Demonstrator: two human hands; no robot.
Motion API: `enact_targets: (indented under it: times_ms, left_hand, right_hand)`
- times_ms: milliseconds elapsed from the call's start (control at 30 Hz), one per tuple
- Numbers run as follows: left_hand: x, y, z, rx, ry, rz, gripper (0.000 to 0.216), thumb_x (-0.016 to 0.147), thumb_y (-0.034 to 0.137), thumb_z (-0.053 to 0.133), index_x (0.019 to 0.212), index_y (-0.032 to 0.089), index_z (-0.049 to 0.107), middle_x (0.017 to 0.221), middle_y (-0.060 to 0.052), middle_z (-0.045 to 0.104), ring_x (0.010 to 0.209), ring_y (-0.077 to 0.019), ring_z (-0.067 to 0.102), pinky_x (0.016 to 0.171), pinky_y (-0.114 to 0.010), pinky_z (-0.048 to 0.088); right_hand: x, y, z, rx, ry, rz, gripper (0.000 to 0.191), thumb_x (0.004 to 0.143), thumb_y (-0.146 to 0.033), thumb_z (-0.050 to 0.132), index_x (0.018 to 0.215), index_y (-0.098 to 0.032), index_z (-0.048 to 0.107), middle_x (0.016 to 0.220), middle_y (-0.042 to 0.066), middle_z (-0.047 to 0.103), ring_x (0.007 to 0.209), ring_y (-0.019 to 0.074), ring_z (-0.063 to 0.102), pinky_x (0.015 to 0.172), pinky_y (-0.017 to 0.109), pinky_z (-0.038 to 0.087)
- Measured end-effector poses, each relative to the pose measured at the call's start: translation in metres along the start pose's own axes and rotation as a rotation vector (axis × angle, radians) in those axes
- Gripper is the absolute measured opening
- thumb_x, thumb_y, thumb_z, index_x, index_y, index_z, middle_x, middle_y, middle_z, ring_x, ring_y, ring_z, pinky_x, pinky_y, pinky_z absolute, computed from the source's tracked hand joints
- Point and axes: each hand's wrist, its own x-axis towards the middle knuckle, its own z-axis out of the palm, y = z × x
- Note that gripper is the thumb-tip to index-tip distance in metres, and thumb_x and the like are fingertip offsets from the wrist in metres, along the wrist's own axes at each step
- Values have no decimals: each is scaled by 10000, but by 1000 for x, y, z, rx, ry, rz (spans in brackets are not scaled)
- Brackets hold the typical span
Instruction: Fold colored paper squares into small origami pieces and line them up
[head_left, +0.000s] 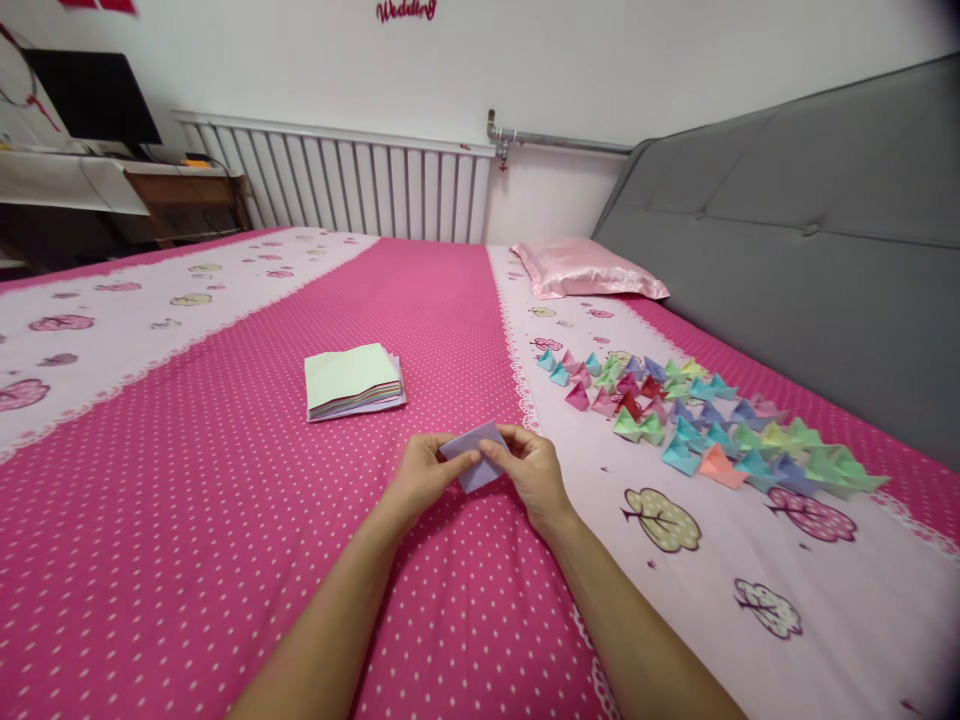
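Note:
A small folded piece of purple origami paper [474, 462] is held between both hands, just above the pink bedspread. My left hand [429, 468] pinches its left side, thumb on top and fingers behind. On the other side my right hand [532, 468] grips it the same way, its thumb pressed on the upper face. The fingers behind the paper are partly hidden. Beyond my left hand lies a stack of coloured paper sheets [352, 378], pale green on top. To the right stand rows of small folded paper boats [682, 425] in many colours.
A dotted pink bedspread [225, 520] covers the bed. At the back right rests a pink satin pillow [585, 268] against the grey headboard [795, 220]. Behind the bed are a white radiator [360, 180] and a pipe. A monitor [94, 98] sits on a desk at the far left.

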Motion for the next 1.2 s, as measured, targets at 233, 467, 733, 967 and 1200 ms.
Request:
enact_targets:
  times_ms: [233,467,733,967,1200]
  left_hand:
    - [0,-3,-1,90,-87,-15,244,603,327,670,535,108,584,498,3,532,436,-76,440,431,-191,313]
    - [0,-1,-3,88,-102,-124,203,539,262,695,545,83,598,517,-20,568,436,-88,469,440,-206,345]
    - [-3,3,0,-54,-148,-164,157,487,181,730,542,89,615,526,-16,594,468,-94,507,479,-204,394]
    - [-4,4,0,-164,-204,-201,201,468,105,727,651,87,647,607,-28,642,536,-112,565,560,-216,445]
    - [-6,3,-1,-126,-271,-253,236,470,97,716,700,80,665,604,-44,660,512,-100,558,525,-192,407]
  right_hand:
    - [-1,-1,-1,-104,-20,6,231,670,-386,675,695,-159,645,622,-12,607,537,122,525,513,226,417]
    - [-1,1,2,-56,69,-4,235,681,-387,660,658,-155,625,574,-31,556,493,92,455,473,203,367]
    - [0,2,0,-69,151,-30,252,705,-400,624,645,-156,601,557,-37,505,500,89,417,462,194,333]
    - [1,3,0,-132,203,-55,269,697,-400,625,617,-146,592,539,-36,487,490,86,394,447,196,322]
    - [3,4,-4,-126,262,-62,271,693,-408,630,648,-142,608,540,-35,488,495,89,401,446,197,328]
